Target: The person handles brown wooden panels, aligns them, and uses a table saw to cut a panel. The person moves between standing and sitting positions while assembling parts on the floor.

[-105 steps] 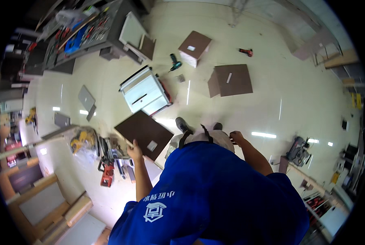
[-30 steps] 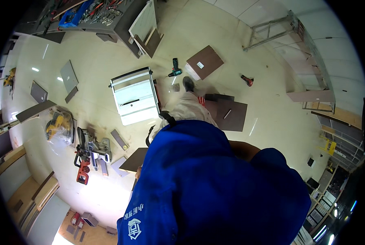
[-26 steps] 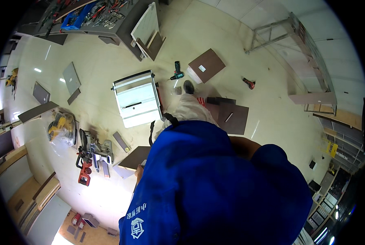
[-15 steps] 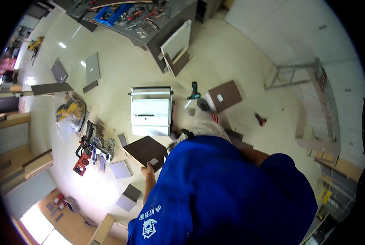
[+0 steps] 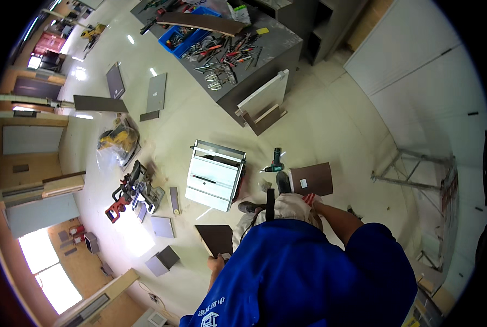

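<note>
Clearly, the person's blue short-sleeved cloth shirt (image 5: 309,267) takes up most room, around five to six o'clock. At twelve stands a grey, flat-topped workbench (image 5: 279,46), its surface strewn with hand tools. Just off centre, toward eight, sits a boxy, pale-topped metal table saw (image 5: 213,185) on the glossy cream floor (image 5: 319,125). Farther out, between eight and nine, rests a red, black and silver metal mitre saw (image 5: 140,188); beyond it, between nine and ten, is a yellow power tool wrapped in clear plastic (image 5: 118,139). Between three and four lies a dark brown, white-labelled rectangular block (image 5: 319,177). The dark brown, flat rectangular panel (image 5: 213,238) is at seven, beside the beige cloth trousers (image 5: 292,208), its right part hidden behind them and the shirt. A green-and-black cordless drill (image 5: 277,157) lies at three, near a dark shoe (image 5: 283,183). Between six and seven, the left hand (image 5: 216,263) pinches the panel's near edge, fingers closed there. At four, the right hand (image 5: 316,202) is beside the trousers, right by a small red-and-white striped item (image 5: 309,198); whether its fingers grip that item I cannot tell.
</note>
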A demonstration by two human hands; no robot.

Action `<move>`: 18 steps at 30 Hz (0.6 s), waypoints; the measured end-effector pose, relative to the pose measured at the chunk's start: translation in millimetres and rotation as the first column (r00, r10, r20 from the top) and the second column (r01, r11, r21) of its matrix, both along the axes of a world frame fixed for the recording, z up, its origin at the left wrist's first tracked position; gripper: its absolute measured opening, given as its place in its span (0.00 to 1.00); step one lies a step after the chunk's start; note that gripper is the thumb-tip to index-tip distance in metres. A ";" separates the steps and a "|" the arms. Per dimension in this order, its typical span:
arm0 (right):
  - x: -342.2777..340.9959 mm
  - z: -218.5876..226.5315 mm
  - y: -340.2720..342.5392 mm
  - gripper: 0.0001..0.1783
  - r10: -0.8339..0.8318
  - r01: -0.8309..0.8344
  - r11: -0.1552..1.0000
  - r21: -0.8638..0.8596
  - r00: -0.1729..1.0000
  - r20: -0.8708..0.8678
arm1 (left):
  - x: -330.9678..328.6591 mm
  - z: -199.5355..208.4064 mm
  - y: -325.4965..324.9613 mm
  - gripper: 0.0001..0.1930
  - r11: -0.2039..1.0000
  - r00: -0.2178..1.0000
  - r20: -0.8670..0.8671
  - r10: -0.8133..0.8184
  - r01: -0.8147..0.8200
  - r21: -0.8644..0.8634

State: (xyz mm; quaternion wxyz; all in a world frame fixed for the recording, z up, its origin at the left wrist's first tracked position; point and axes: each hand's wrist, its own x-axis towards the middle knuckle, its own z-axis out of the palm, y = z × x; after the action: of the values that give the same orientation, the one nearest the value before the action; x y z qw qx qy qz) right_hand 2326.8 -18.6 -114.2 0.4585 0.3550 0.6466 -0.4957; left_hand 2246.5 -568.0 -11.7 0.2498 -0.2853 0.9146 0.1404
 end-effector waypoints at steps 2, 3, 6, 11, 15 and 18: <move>-18.7 0.2 24.7 0.12 0.062 -0.061 0.997 0.043 0.998 -0.012 | 2.9 20.9 35.1 0.19 0.998 0.995 0.086 -0.053 0.056 -0.037; -29.0 0.1 34.5 0.12 0.048 -0.047 0.995 0.083 0.999 -0.005 | 1.5 26.9 50.6 0.18 0.996 0.990 0.112 -0.083 0.088 -0.035; -62.8 2.5 38.7 0.12 0.026 -0.020 0.979 0.201 0.999 -0.027 | 2.8 48.5 94.9 0.16 0.990 0.977 0.167 -0.133 0.137 -0.015; -102.9 14.7 0.5 0.13 0.066 -0.009 0.970 0.241 0.971 -0.230 | 35.0 -27.4 87.0 0.12 0.991 0.984 0.140 -0.108 0.119 -0.069; -85.4 -23.8 -23.7 0.14 0.112 0.000 0.955 0.295 0.925 -0.364 | 26.5 10.2 79.8 0.16 0.992 0.994 0.051 -0.098 0.093 0.085; -71.2 -30.8 -41.8 0.14 0.159 -0.029 0.953 0.303 0.896 -0.414 | 25.6 -3.7 43.0 0.18 0.992 0.998 0.002 -0.055 0.055 0.117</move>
State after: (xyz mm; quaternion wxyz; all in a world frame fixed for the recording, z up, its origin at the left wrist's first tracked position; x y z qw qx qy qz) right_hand 2255.7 -60.4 -145.0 0.2698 0.2670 0.8141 -0.4395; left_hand 2272.1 -525.0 -15.4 0.2723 -0.2452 0.9117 0.1860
